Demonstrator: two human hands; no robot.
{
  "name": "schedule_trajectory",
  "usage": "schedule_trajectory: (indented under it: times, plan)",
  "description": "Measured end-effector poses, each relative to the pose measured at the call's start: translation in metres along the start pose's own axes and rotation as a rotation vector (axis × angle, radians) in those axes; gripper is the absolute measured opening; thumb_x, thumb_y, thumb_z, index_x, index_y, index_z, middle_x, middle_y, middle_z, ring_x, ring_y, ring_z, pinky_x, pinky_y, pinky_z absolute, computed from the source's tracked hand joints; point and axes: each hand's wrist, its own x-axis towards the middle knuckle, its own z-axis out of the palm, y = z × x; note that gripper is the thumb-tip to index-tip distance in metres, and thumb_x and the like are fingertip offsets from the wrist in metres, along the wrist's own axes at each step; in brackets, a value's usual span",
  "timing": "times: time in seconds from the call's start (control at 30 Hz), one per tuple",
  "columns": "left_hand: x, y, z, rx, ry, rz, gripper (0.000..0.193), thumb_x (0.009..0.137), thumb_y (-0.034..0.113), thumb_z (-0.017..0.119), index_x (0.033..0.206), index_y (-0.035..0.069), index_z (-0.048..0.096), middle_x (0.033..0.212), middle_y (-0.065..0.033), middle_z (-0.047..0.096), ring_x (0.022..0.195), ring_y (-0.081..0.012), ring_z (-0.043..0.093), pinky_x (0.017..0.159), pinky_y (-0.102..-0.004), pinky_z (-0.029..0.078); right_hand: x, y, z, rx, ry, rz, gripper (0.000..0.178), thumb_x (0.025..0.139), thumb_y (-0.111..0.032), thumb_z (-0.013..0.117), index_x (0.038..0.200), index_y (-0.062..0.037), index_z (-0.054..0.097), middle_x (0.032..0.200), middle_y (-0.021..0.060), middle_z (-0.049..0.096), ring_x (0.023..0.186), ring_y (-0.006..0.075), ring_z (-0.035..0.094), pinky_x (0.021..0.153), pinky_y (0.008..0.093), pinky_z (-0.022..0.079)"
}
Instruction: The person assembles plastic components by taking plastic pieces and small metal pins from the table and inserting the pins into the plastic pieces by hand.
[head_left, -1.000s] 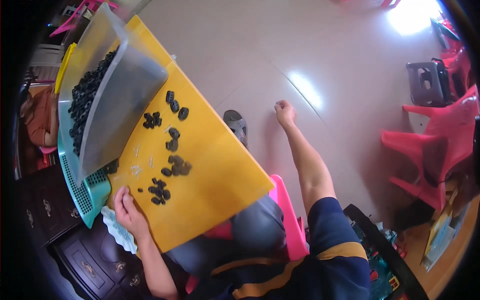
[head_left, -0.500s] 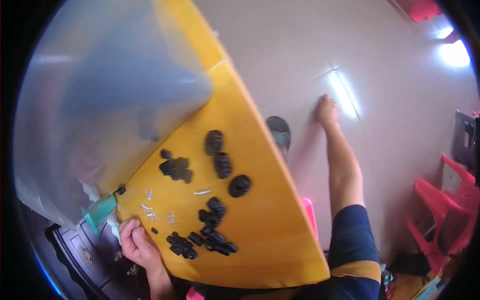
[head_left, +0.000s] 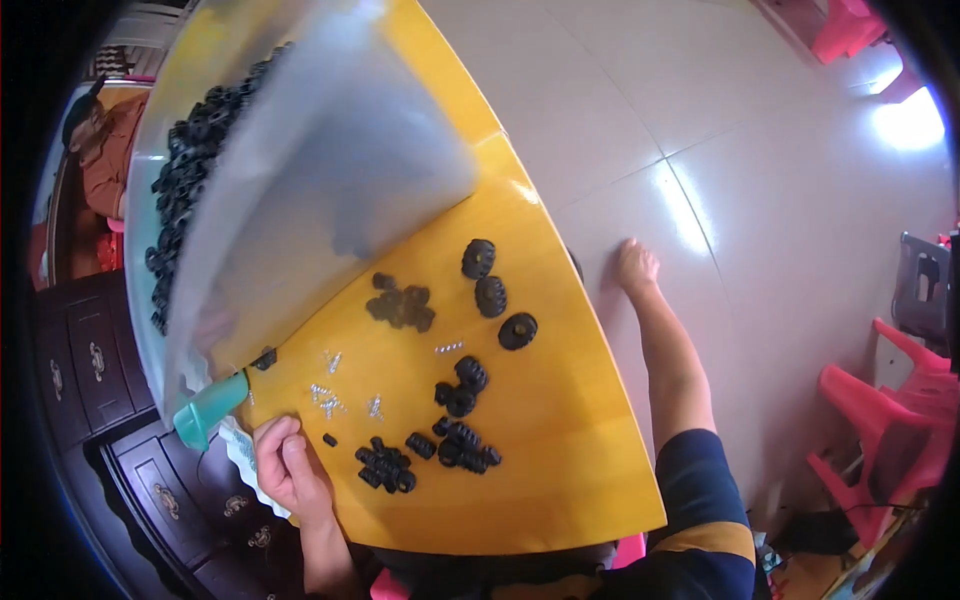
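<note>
From my feed I see the left hand [head_left: 285, 470] resting at the near left edge of the yellow surface [head_left: 560, 440], its fingers curled into a loose fist; its grip looks closed, but I cannot tell whether anything is pinched inside it. Just beside its knuckles lies a cluster of small black gear-like parts [head_left: 385, 468], and a little further in sits a second, larger heap of black parts [head_left: 458, 440]. Between the hand and the upper clusters a scatter of tiny silvery screws [head_left: 330, 398] lies on the wood. Higher up I see another dark clump [head_left: 400, 305] and three separate round black wheels [head_left: 495, 297] set in a loose line toward the surface's right edge. A big clear plastic bag [head_left: 330, 190] rises over the far left part of the surface, and a long pile of black parts [head_left: 185, 190] shows along its left side. A teal basket corner [head_left: 208, 408] pokes out under the bag, close to the left hand. The right hand [head_left: 635, 268] is well apart from all of this, reaching down past the surface's right edge with its palm flat on the pale tiled floor [head_left: 780, 200], its grip spread and holding nothing. Red plastic chairs [head_left: 880, 420] stand at right.
</note>
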Motion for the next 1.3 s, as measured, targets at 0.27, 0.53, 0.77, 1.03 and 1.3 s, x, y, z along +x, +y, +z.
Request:
schedule_trajectory:
  times: [0.27,0.53,0.77,1.03,1.3]
  plan:
    - [0.006,0.016,-0.001,0.077,-0.048,0.088,0.017,0.092,-0.003,0.057,0.108,-0.005,0.064,0.102,-0.0104,0.062,0.088,-0.0162,0.058,0.08,-0.0262,0.047,-0.128,0.045,-0.021,0.25,0.072,-0.028,0.023,0.085,-0.017,0.058,0.103,-0.0019,0.059,0.086,0.0248,0.07,0.086,0.0437,0.068,0.077,0.0498,0.055]
    - [0.01,0.022,-0.007,-0.101,-0.04,0.218,0.023,0.087,-0.003,0.062,0.11,-0.002,0.065,0.098,-0.0088,0.064,0.083,-0.0151,0.061,0.076,-0.0259,0.05,-0.163,0.12,-0.126,1.528,0.486,0.136,0.008,0.092,-0.008,0.062,0.096,-0.0012,0.06,0.074,0.0038,0.058,0.056,0.0099,0.054,0.048,0.0238,0.044]
    - [-0.058,0.095,-0.054,-0.28,-0.078,0.331,0.023,0.085,-0.004,0.065,0.107,-0.001,0.066,0.097,-0.0106,0.066,0.081,-0.0183,0.064,0.075,-0.0284,0.052,-0.315,0.044,-0.347,1.693,0.686,-0.396,0.014,0.093,-0.007,0.065,0.106,-0.0007,0.063,0.089,0.0028,0.061,0.074,0.0113,0.058,0.07,0.0233,0.049]
    - [-0.124,0.131,-0.09,-0.552,-0.144,0.387,0.026,0.083,-0.003,0.071,0.108,-0.001,0.065,0.093,-0.011,0.067,0.075,-0.0175,0.065,0.069,-0.0279,0.054,-0.527,-0.114,-0.33,1.233,-0.092,-0.956,0.008,0.092,0.002,0.066,0.099,-0.0002,0.065,0.091,0.004,0.067,0.085,0.0107,0.064,0.079,0.0245,0.053]
    - [-0.147,0.112,-0.104,-0.587,-0.111,0.386,0.012,0.084,0.0,0.071,0.096,0.0,0.07,0.083,-0.0073,0.068,0.072,-0.0145,0.066,0.06,-0.0255,0.051,-0.552,-0.153,-0.28,1.437,-0.44,-0.96,0.008,0.095,-0.006,0.066,0.1,-0.0018,0.061,0.087,0.0018,0.065,0.082,0.0083,0.061,0.077,0.023,0.05]
